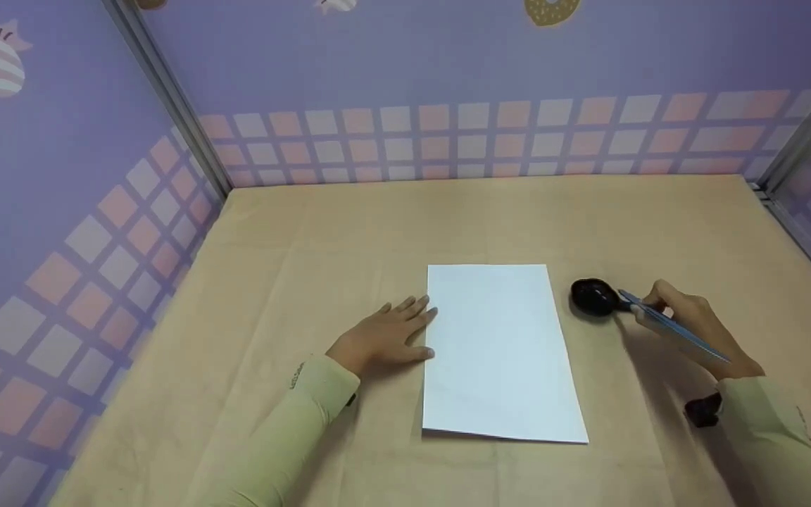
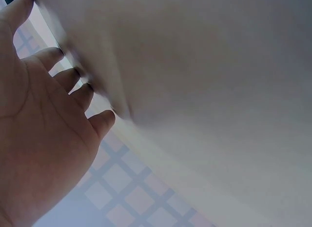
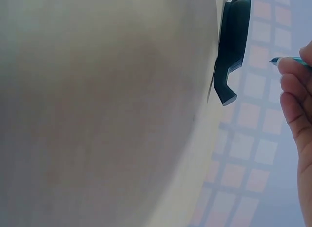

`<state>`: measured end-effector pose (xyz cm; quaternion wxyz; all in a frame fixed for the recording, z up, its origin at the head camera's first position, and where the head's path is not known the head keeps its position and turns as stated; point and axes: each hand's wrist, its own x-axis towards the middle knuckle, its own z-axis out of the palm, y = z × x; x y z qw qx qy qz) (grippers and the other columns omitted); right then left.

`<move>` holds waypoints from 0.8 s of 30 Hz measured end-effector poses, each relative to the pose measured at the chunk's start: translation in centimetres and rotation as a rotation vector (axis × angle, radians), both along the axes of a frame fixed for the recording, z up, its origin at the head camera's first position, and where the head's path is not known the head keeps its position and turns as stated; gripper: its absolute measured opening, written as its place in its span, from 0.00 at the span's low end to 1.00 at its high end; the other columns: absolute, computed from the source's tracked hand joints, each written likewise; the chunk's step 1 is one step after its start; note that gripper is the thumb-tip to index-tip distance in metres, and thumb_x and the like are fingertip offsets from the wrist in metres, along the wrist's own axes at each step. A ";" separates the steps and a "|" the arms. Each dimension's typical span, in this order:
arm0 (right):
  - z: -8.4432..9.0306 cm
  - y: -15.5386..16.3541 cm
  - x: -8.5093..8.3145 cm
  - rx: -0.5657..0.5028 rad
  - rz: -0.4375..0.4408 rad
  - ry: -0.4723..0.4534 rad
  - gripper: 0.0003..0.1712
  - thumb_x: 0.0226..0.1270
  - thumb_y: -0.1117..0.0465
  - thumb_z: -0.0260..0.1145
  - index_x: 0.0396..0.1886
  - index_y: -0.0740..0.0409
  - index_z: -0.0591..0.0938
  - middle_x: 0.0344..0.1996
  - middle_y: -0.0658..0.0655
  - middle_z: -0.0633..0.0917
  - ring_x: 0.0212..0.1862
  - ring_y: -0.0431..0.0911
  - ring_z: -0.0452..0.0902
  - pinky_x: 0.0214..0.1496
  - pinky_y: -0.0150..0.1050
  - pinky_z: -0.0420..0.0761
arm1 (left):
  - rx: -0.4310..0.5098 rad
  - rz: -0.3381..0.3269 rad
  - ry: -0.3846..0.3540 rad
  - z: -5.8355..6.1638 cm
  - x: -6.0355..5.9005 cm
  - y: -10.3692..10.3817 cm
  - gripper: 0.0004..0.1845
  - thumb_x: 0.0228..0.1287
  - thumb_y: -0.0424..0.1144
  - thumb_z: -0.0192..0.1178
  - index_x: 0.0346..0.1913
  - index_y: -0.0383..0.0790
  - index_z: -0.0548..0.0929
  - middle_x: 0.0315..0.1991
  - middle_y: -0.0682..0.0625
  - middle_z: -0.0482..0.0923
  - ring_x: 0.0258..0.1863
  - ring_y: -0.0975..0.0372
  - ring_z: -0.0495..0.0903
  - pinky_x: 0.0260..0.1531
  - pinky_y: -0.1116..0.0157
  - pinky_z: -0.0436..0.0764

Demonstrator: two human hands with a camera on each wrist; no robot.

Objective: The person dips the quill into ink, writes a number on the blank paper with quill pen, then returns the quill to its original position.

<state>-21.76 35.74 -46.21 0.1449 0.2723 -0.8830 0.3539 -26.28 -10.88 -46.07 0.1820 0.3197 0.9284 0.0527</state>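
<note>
On the left, the left hand [image 1: 386, 336] lies with its fingers spread, their tips at the left edge of a white sheet [image 1: 497, 352] in the middle of the desk [image 1: 321, 253]. The head view gives only the back of this hand; the left wrist view shows its palm, raised off the desk with the fingertips down. Right of the sheet, toward the desk's right edge, stands a black spoon [image 1: 593, 297], its bowl facing up and its glossy inside showing. Farthest right, the right hand [image 1: 698, 313] pinches a blue pen [image 1: 680, 329]. From the head, the pen's tip seems to meet the spoon's handle; the right wrist view shows the two apart, and the handle's bent profile.
</note>
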 end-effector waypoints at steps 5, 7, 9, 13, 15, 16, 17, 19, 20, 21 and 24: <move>0.2 -0.3 0.2 -0.034 -0.040 -0.098 0.05 0.68 0.67 0.61 0.34 0.55 0.74 0.34 0.55 0.85 0.26 0.37 0.70 0.23 0.32 0.66 | 0.000 -0.002 0.003 0.1 0.1 0.0 0.42 0.69 0.66 0.43 0.78 0.50 0.45 0.79 0.51 0.37 0.78 0.56 0.39 0.75 0.49 0.45; 0.4 -0.6 0.4 -0.053 -0.095 -0.178 0.04 0.71 0.62 0.59 0.34 0.54 0.73 0.37 0.56 0.85 0.26 0.38 0.69 0.23 0.34 0.65 | -0.004 -0.002 0.001 0.2 0.1 0.0 0.42 0.69 0.66 0.43 0.78 0.51 0.45 0.79 0.51 0.37 0.78 0.56 0.39 0.75 0.49 0.45; 0.6 -0.8 0.5 -0.066 -0.138 -0.227 0.06 0.72 0.59 0.58 0.35 0.55 0.73 0.39 0.57 0.84 0.29 0.40 0.71 0.24 0.35 0.65 | -0.007 0.001 -0.003 0.2 0.1 0.0 0.42 0.69 0.66 0.43 0.78 0.51 0.45 0.79 0.51 0.37 0.78 0.56 0.38 0.75 0.50 0.45; 0.8 -1.3 0.5 -0.083 -0.171 -0.229 0.05 0.71 0.60 0.59 0.36 0.57 0.74 0.40 0.54 0.86 0.34 0.36 0.76 0.30 0.29 0.70 | -0.006 0.011 -0.016 0.3 0.1 0.1 0.42 0.68 0.65 0.44 0.78 0.51 0.45 0.79 0.52 0.37 0.78 0.57 0.38 0.76 0.50 0.44; 0.7 -1.5 0.4 -0.092 -0.167 -0.196 0.03 0.69 0.64 0.60 0.35 0.58 0.75 0.38 0.50 0.86 0.37 0.33 0.77 0.34 0.26 0.72 | -0.005 0.014 -0.018 0.4 0.1 0.1 0.42 0.68 0.65 0.44 0.78 0.52 0.45 0.79 0.52 0.36 0.78 0.57 0.38 0.76 0.50 0.44; 0.5 -1.6 0.4 -0.101 -0.166 -0.175 0.03 0.68 0.66 0.61 0.35 0.58 0.75 0.37 0.47 0.86 0.37 0.32 0.77 0.35 0.24 0.72 | -0.005 0.014 -0.017 0.3 0.1 0.1 0.42 0.68 0.65 0.44 0.78 0.52 0.45 0.79 0.52 0.36 0.78 0.57 0.38 0.76 0.50 0.44; 0.4 -1.7 0.3 -0.110 -0.160 -0.151 0.04 0.66 0.68 0.62 0.34 0.58 0.75 0.35 0.46 0.86 0.37 0.31 0.77 0.36 0.23 0.72 | -0.004 0.013 -0.015 0.3 0.1 0.1 0.42 0.68 0.65 0.44 0.78 0.52 0.45 0.79 0.52 0.36 0.78 0.57 0.38 0.76 0.50 0.44; 0.1 -1.8 0.0 -0.124 -0.145 -0.076 0.07 0.61 0.73 0.65 0.33 0.59 0.76 0.32 0.46 0.86 0.37 0.29 0.77 0.37 0.20 0.73 | -0.001 0.010 -0.013 0.3 0.0 0.1 0.41 0.69 0.65 0.44 0.77 0.52 0.46 0.79 0.52 0.37 0.78 0.57 0.38 0.75 0.50 0.44; 0.0 -1.9 -0.1 -0.136 -0.135 -0.039 0.09 0.59 0.75 0.66 0.32 0.60 0.77 0.31 0.47 0.86 0.37 0.28 0.78 0.38 0.19 0.73 | 0.000 0.010 -0.012 0.3 0.0 0.1 0.41 0.69 0.65 0.43 0.77 0.52 0.46 0.79 0.52 0.37 0.78 0.57 0.38 0.75 0.50 0.44; -0.1 -1.9 -0.2 -0.148 -0.123 -0.003 0.10 0.56 0.78 0.66 0.32 0.61 0.78 0.30 0.50 0.86 0.37 0.28 0.78 0.39 0.18 0.73 | 0.001 0.008 -0.011 0.3 0.1 0.1 0.41 0.69 0.65 0.43 0.77 0.52 0.46 0.79 0.52 0.37 0.78 0.57 0.38 0.75 0.50 0.44; -0.3 -2.1 -0.5 -0.170 -0.073 0.075 0.14 0.50 0.81 0.67 0.33 0.62 0.80 0.30 0.55 0.86 0.37 0.29 0.79 0.41 0.17 0.73 | 0.000 0.009 -0.011 0.2 0.0 0.1 0.41 0.69 0.65 0.43 0.77 0.52 0.46 0.79 0.52 0.37 0.78 0.57 0.39 0.75 0.50 0.45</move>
